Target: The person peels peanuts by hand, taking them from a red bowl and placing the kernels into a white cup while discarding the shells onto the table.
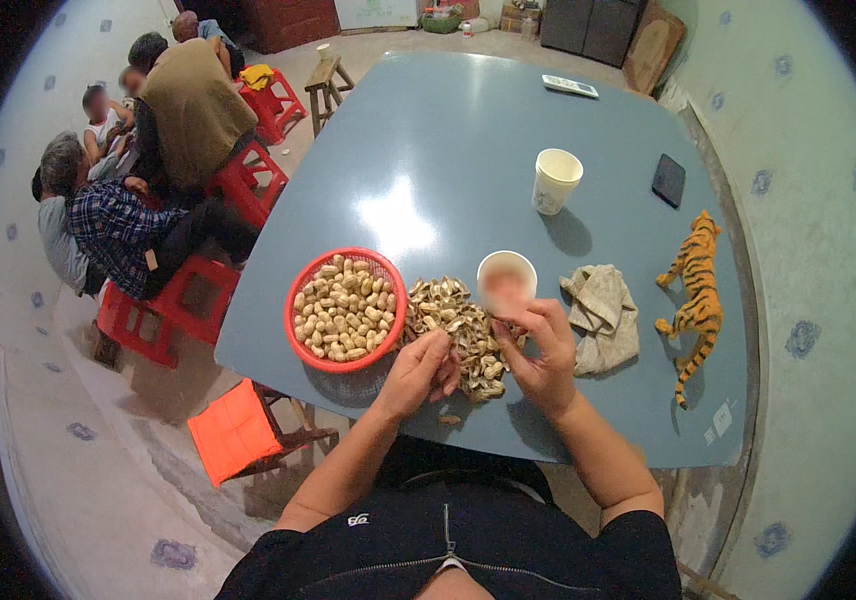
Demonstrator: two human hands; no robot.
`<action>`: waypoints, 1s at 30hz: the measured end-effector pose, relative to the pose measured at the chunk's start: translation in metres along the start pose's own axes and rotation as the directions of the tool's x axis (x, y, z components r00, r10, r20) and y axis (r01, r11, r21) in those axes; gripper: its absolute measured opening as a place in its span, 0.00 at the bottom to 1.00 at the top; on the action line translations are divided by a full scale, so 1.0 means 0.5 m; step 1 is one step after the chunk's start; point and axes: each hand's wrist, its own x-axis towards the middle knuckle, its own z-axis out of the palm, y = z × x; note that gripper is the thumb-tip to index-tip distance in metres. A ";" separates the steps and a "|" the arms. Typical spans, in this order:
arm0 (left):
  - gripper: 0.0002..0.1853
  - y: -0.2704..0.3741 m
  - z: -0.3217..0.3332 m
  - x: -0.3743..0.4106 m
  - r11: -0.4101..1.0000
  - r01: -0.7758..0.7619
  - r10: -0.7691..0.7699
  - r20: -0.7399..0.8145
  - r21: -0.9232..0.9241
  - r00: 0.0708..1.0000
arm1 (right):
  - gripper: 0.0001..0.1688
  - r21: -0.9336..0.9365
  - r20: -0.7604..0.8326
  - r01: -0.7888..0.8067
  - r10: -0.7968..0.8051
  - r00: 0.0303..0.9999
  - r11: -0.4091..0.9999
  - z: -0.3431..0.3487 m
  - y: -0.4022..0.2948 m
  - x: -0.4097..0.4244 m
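A red plastic basket (400, 330) full of unshelled peanuts (344, 307) stands on the blue-grey table (465, 150). To its right lies a heap of peanut shells (482, 360). My left hand (420, 371) is over the near left part of the heap, fingers curled; whether something is in them is hidden. My right hand (544, 349) is at the near side of a white-rimmed cup (481, 268), thumb and fingertips close together; anything between them is too small to tell. The cup's contents are blurred and reddish. One peanut piece (449, 420) lies near the table's front edge.
A crumpled cloth (604, 322) lies right of my right hand, with a toy tiger (698, 292) beyond it. Farther back are a paper cup (557, 180), a dark phone (669, 181) and a remote control (570, 86). Several people (195, 112) sit at the left among red stools (195, 296).
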 end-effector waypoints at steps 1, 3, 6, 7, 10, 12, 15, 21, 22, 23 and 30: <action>0.19 0.002 -0.001 -0.001 1.000 0.000 0.000 0.003 0.007 1.000 | 0.16 0.015 0.022 -0.012 0.011 1.000 1.000 0.001 -0.002 -0.003; 0.20 -0.006 -0.004 -0.004 0.999 -0.015 0.016 -0.014 0.030 1.000 | 0.15 0.045 0.062 -0.033 0.030 0.998 0.998 0.003 -0.007 -0.008; 0.21 -0.014 -0.006 -0.015 0.997 -0.050 0.053 -0.059 0.060 0.997 | 0.14 0.095 0.069 -0.086 0.080 0.994 0.992 0.009 -0.003 -0.017; 0.22 -0.012 0.007 -0.021 0.997 -0.056 0.062 -0.120 0.053 0.991 | 0.14 0.108 0.078 -0.100 0.092 0.993 0.989 0.011 -0.003 -0.018; 0.21 0.006 0.024 -0.045 0.971 -0.085 0.128 -0.185 0.223 0.974 | 0.13 0.137 0.103 -0.139 0.125 0.987 0.981 0.014 0.000 -0.022; 0.20 0.034 0.039 -0.070 0.933 -0.142 0.211 -0.182 0.331 0.960 | 0.13 0.155 0.117 -0.161 0.144 0.983 0.975 0.017 0.000 -0.025; 0.16 0.071 0.039 -0.125 0.875 -0.150 0.185 -0.032 0.460 0.982 | 0.13 0.166 0.132 -0.163 0.142 0.981 0.973 0.015 0.000 -0.027; 0.03 0.082 0.013 -0.196 0.468 -0.356 0.498 0.091 0.809 0.863 | 0.14 0.145 0.161 -0.120 0.096 0.982 0.982 0.020 0.002 -0.035; 0.06 0.084 0.005 -0.199 0.391 -0.341 0.594 0.048 0.855 0.803 | 0.14 0.135 0.160 -0.088 0.066 0.985 0.987 0.023 0.004 -0.036; 0.08 0.088 -0.012 -0.194 0.320 -0.331 0.673 0.033 0.888 0.739 | 0.14 0.137 0.173 -0.096 0.071 0.982 0.986 0.024 0.003 -0.036; 0.07 0.163 -0.074 -0.174 0.239 -0.121 0.649 -0.066 0.964 0.758 | 0.14 0.181 0.263 -0.110 0.059 0.963 0.977 0.031 0.000 -0.046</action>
